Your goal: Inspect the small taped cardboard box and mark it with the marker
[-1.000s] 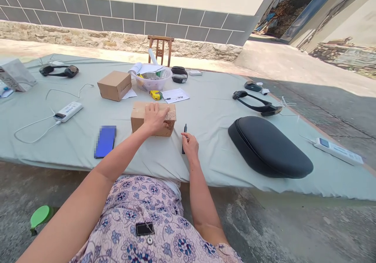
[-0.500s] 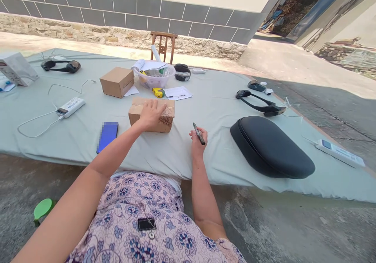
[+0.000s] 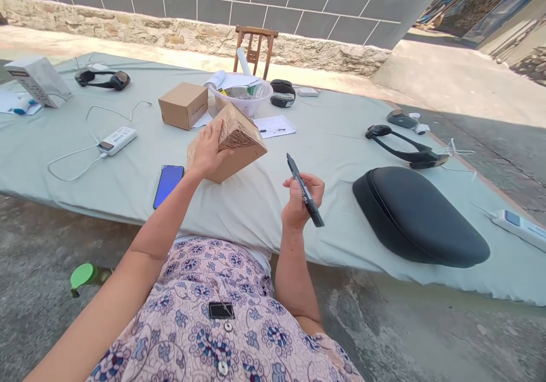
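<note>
My left hand (image 3: 210,150) grips a brown cardboard box (image 3: 230,163) from above, its fingers over the top and the thumb along a side. The box is tilted, with its right end raised off the cloth and a scribbled, dark-lined face turned up. My right hand (image 3: 302,200) is closed around a black marker pen (image 3: 305,191), held slanted above the table to the right of the box. The pen's tip end points up and away from me, apart from the box.
A phone (image 3: 169,186) lies left of the box. Behind it stand another carton (image 3: 183,106) and a plastic basket (image 3: 245,106), with a paper sheet (image 3: 277,125) nearby. A black case (image 3: 420,217), a headset (image 3: 405,149) and a white power strip (image 3: 117,141) lie on the cloth.
My left hand has tipped the box up from lying flat, lifting its right end. My right hand has raised the marker pen slightly. The view has shifted a little.
</note>
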`<state>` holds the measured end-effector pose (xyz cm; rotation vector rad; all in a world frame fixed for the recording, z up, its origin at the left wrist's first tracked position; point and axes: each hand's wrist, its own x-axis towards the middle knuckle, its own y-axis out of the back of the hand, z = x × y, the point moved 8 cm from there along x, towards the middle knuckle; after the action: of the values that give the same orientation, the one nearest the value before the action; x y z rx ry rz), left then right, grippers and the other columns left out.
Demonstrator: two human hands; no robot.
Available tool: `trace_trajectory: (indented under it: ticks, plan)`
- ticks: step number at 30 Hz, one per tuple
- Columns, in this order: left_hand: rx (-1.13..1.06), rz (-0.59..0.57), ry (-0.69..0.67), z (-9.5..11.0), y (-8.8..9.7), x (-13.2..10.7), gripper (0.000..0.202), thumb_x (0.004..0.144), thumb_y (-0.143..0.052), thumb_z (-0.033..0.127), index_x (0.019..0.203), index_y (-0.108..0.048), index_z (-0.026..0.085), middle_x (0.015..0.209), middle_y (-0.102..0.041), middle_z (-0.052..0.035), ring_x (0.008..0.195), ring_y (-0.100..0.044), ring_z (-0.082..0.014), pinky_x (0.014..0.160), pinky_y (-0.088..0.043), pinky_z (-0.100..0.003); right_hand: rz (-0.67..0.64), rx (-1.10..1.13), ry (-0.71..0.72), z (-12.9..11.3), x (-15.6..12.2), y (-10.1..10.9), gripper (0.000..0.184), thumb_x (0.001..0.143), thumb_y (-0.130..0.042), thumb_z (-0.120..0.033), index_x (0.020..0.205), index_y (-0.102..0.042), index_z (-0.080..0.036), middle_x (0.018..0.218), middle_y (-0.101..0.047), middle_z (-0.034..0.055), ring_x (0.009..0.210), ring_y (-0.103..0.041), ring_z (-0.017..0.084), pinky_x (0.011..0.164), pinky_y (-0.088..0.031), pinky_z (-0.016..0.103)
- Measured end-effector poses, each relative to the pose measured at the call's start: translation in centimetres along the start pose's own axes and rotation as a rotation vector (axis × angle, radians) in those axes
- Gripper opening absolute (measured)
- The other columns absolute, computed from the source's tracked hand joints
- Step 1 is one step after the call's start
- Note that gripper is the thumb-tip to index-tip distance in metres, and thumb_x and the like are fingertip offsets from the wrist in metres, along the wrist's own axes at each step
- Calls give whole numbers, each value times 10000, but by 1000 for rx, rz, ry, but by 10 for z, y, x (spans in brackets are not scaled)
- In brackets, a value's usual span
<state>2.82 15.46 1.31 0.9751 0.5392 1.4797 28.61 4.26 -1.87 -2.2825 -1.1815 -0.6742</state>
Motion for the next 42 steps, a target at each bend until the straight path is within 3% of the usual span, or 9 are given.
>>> trace_trajectory:
  ticks: [7,15,18,24,29,31,35,37,42]
  plan:
    - [26,-32,-44,-5,-1,3,1070,734,-715,322,1611,-107,236,1672,-191,-130,1552,-158,-352,1222,-250,-515,-329,-68,189,-32,-21,-75,184,928,-583,-352,1081,-634,-263,989,-696,28,875,-694,175,837,-563,357]
    - [27,-17,-56,-9,-4,4,1070,732,-722,343,1607,-112,258,1664,-212,-113,1537,-208,-331,1207,-287,-487,-435,-56,242,-36,-25,-114,200,944,-556,-337,1102,-649,-259,1055,-717,48,972,-687,195,903,-554,371]
    - [14,-8,-54,-12,-4,4,1073,725,-731,342,1605,-124,264,1666,-212,-106,1540,-192,-345,1207,-284,-506,-402,-89,236,-31,-26,-106,173,950,-544,-346,1027,-665,-249,977,-721,39,915,-685,190,874,-554,363]
    - [-15,-14,-54,-13,1,-2,1091,737,-728,317,1614,-84,238,1674,-184,-112,1558,-143,-335,1237,-245,-491,-12,-203,220,-26,-10,-63,197,974,-506,-361,1016,-654,-238,945,-676,43,898,-662,190,869,-543,377]
    - [-5,2,-47,-11,0,-10,1048,772,-696,304,1617,-82,227,1691,-159,-100,1572,-97,-317,1255,-193,-481,-353,-113,316,-41,-16,-97,223,955,-548,-353,1140,-637,-264,1057,-697,55,1008,-667,203,936,-541,391]
    - [-24,22,-72,-11,0,-13,1017,782,-682,316,1615,-101,254,1693,-161,-80,1574,-94,-307,1256,-185,-494,-400,-97,314,-43,-22,-99,220,954,-548,-371,1125,-637,-264,992,-711,46,941,-686,198,895,-557,386]
    - [-56,53,-80,-18,2,-15,990,799,-675,354,1612,-119,256,1696,-150,-73,1571,-123,-297,1246,-233,-469,-49,-95,289,-31,-17,-48,234,960,-514,-393,1102,-626,-244,919,-679,34,836,-679,189,867,-555,393]
    - [-117,64,-113,-22,-1,-15,979,830,-653,383,1614,-82,253,1690,-180,-69,1560,-180,-280,1227,-289,-429,25,-179,233,-12,-8,-23,248,951,-521,-367,1135,-621,-235,1004,-672,51,886,-674,196,906,-538,401]
    - [-603,25,-208,-29,-32,-18,1037,823,-681,482,1609,-37,274,1651,-291,-99,1483,-359,-287,1186,-361,-421,-339,-758,108,62,13,1,432,883,-451,-160,1287,-600,-205,1197,-667,117,1115,-592,258,992,-470,436]
